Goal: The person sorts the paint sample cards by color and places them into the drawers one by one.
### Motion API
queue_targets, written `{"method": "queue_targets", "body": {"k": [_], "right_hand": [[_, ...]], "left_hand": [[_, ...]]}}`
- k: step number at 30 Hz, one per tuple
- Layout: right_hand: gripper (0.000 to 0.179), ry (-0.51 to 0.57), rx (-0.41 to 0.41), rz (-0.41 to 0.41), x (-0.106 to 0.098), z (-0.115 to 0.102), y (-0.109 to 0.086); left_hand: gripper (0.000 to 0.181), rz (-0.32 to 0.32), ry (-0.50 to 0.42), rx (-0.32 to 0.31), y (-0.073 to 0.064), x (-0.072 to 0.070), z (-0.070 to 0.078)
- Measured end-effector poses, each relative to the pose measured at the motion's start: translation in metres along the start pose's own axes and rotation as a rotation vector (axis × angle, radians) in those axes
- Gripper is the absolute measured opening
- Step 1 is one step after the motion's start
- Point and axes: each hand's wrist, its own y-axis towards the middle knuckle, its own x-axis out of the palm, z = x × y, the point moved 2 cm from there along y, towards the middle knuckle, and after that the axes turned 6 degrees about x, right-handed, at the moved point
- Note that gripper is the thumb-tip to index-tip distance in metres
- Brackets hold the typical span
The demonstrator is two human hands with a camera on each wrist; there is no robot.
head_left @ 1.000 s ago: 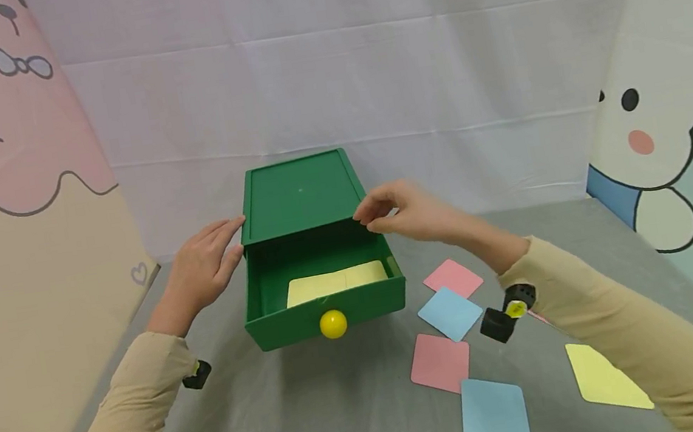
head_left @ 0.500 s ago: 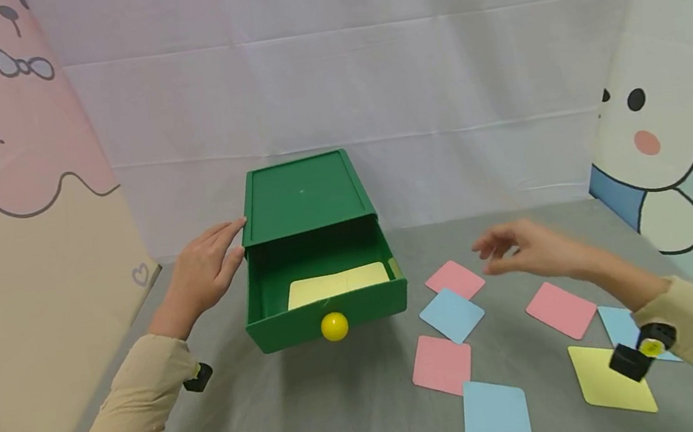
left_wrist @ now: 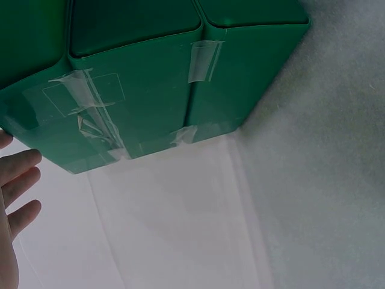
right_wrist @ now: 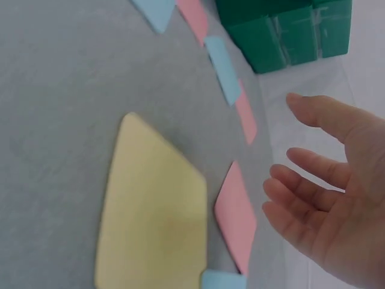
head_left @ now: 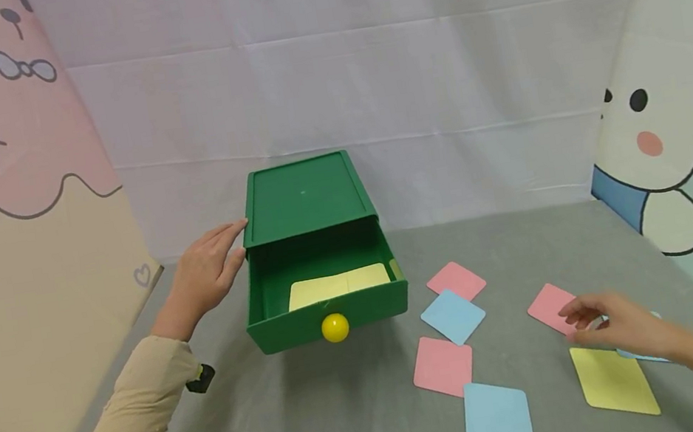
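A green drawer box [head_left: 309, 198] stands at centre with its top drawer [head_left: 284, 336] pulled out. Pale yellow cards [head_left: 338, 285] lie inside, behind the yellow ball knob [head_left: 335, 327]. My left hand [head_left: 202, 271] rests with extended fingers against the box's left side. My right hand [head_left: 620, 324] is at the right, over the cards, with relaxed fingers and nothing held. It overlaps a pink card [head_left: 544, 304] and mostly covers a blue card [head_left: 643, 355]. A yellow card [head_left: 616, 382] lies just below it, large in the right wrist view.
Between the box and my right hand, pink and blue cards form a loose column: a pink card [head_left: 455, 279], a blue card [head_left: 453, 316], a pink card [head_left: 443, 367] and a blue card [head_left: 498, 419]. A white cloth wall [head_left: 467, 78] rises behind the grey table [head_left: 350, 417].
My right hand has left the drawer's right edge and swept right and down to the cards at the right. The left hand has stayed on the box.
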Motion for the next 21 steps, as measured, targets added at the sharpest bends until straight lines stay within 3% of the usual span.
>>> {"method": "queue_targets", "body": {"k": [3,6,9,12,17,21], "right_hand": [[0.042,-0.049,-0.021,0.035,0.006,0.015,-0.009],[0.048,-0.17,-0.086,0.096,0.013,0.025,-0.018],[0.054,-0.278,-0.081,0.129,0.017,0.033,-0.025],[0.056,-0.288,-0.077,0.1,0.02,0.039,-0.027],[0.057,-0.308,-0.197,0.118,0.024,0.046,-0.03],[0.062,-0.366,-0.235,0.132,0.025,0.047,-0.03]], "left_hand": [[0.045,0.005,0.001,0.003,-0.001,0.001,0.0],[0.046,0.013,-0.001,0.005,-0.001,0.001,0.0],[0.046,0.023,-0.007,0.007,-0.001,0.001,0.0],[0.046,0.026,-0.009,0.006,-0.001,0.001,0.0],[0.046,0.022,-0.009,0.004,-0.001,0.0,0.001],[0.046,0.022,-0.013,0.001,-0.001,0.0,0.002]]}}
